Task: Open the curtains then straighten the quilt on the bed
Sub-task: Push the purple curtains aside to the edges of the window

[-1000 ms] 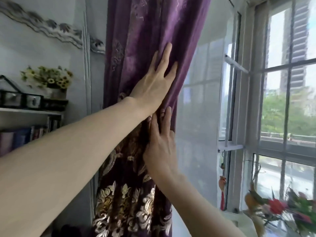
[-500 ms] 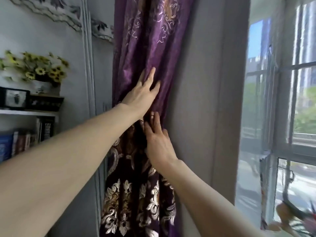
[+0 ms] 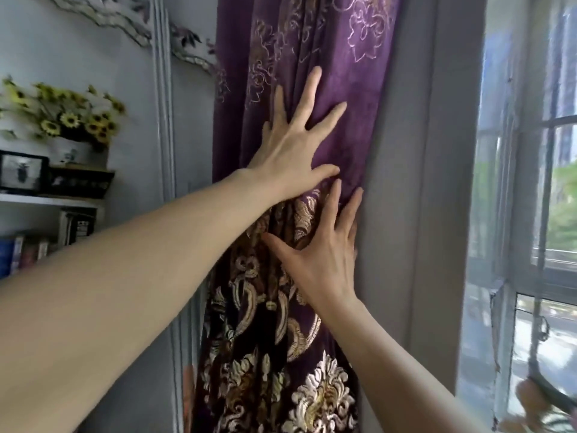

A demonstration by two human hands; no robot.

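purple curtain [image 3: 312, 89] bunched up tall, long way running from 12 o'clock down to 6 o'clock, squeezed between the grey wall [image 3: 131, 104] at 9 o'clock and the grey window frame [image 3: 415, 182] at 3 o'clock. left hand [image 3: 293, 154] flat on the cloth, fingers spread wide, gripping nothing. right hand [image 3: 324, 260] just below it, toward 5 o'clock, also flat and spread, fingertips by the curtain's right edge, holding nothing. both hands touching the cloth, left one higher, right one nearer the frame. window [image 3: 549, 214] bright and uncovered at 3 o'clock, so probably this side open enough. no bed or quilt in view; likely behind, so next a turn away from the window.
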